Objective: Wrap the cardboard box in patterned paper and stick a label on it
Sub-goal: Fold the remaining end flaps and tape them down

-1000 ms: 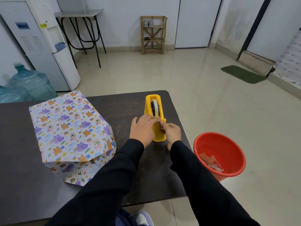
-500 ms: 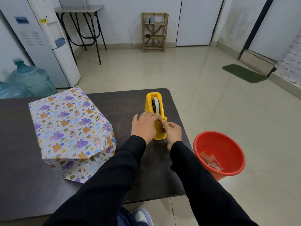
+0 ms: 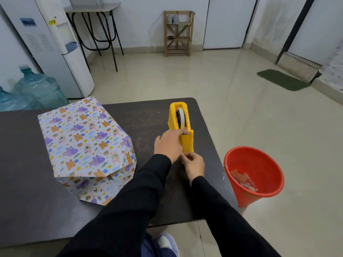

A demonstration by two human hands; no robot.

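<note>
Head view: the left hand [image 3: 168,145] grips the yellow tape dispenser [image 3: 187,143] on the bench [image 3: 141,115], while the right hand [image 3: 194,164] pinches just at its near end, apparently drawing out tape [image 3: 182,118]. The cardboard box [image 3: 83,138], well to their left, is covered in patterned paper [image 3: 96,184], but its near end flap lies unfolded and unsealed. Taping that end and the label appear to remain; no label is visible.
</note>
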